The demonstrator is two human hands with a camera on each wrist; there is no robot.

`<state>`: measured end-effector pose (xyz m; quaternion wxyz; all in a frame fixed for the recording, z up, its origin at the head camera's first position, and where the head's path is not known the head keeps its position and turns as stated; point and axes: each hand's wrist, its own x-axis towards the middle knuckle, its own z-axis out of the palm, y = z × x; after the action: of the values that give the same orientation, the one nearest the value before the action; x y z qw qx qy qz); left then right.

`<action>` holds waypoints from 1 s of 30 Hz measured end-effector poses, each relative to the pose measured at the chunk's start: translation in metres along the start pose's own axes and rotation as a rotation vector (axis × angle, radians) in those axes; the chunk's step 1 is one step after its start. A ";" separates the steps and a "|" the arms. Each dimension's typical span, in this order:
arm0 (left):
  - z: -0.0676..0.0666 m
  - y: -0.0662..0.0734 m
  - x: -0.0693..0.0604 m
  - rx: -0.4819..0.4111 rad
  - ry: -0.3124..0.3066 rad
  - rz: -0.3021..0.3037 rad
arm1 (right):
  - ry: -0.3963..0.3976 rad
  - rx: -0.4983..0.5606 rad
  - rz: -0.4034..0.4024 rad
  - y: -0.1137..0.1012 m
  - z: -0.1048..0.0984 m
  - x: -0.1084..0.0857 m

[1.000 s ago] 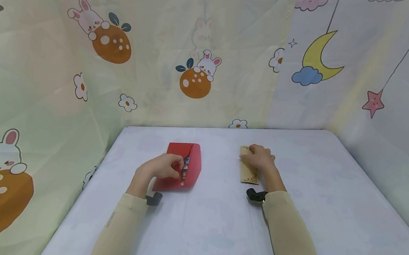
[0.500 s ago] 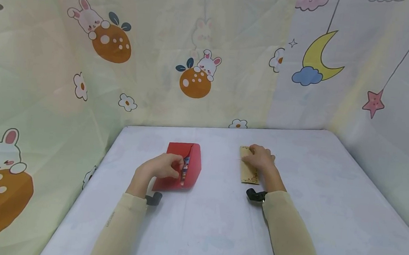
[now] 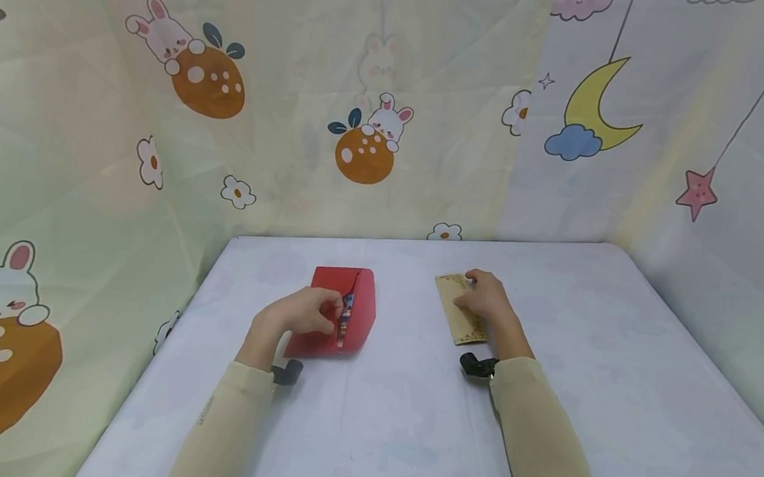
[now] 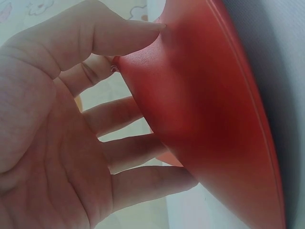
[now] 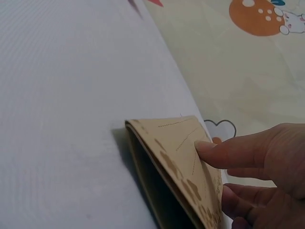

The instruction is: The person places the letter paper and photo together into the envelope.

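On the left in the head view lies a red paper envelope (image 3: 364,307), its pointed flap folded out to the right. My left hand (image 3: 304,310) pinches the envelope's opening edge. Close up in the left wrist view, the thumb lies on the red paper (image 4: 205,105) and the other fingers reach behind it. Something with a multicoloured pattern (image 3: 345,319) shows in the gap. Further right, my right hand (image 3: 489,295) holds a folded tan card (image 3: 454,295) with a brown pattern. The right wrist view shows the thumb on the card's top layer; its near edge gapes slightly.
Both things rest on a white-covered table (image 3: 398,424). A printed cloth (image 3: 448,122) with rabbits, flowers and a moon hangs behind and beside it. Dark wrist devices (image 3: 478,365) sit at both cuffs.
The tan card has turned in my right hand, its far end swinging left, so it now lies slanted. The left hand and the red envelope have stayed put.
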<state>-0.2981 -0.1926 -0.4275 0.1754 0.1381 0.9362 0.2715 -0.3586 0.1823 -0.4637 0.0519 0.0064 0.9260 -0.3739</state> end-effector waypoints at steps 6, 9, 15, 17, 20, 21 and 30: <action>0.000 -0.001 0.001 0.001 -0.003 0.014 | 0.008 0.004 -0.003 0.001 0.003 0.001; 0.000 -0.001 0.001 0.004 -0.002 0.018 | 0.006 0.029 0.004 0.000 0.004 0.000; 0.001 -0.003 0.002 0.016 0.006 0.025 | 0.003 0.069 0.032 -0.001 0.003 -0.002; 0.001 -0.004 0.002 0.019 0.007 0.027 | 0.006 0.074 0.042 -0.001 0.004 -0.001; 0.001 -0.004 0.003 0.024 0.011 0.030 | 0.012 0.071 0.043 -0.001 0.005 -0.001; 0.001 -0.004 0.003 0.023 0.014 0.031 | 0.015 0.068 0.039 0.000 0.005 -0.001; 0.001 -0.004 0.003 0.019 0.008 0.024 | 0.016 0.058 0.019 0.000 0.006 0.001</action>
<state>-0.3006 -0.1939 -0.4311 0.1673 0.1500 0.9376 0.2654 -0.3593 0.1787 -0.4681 0.0477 0.0196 0.9151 -0.3998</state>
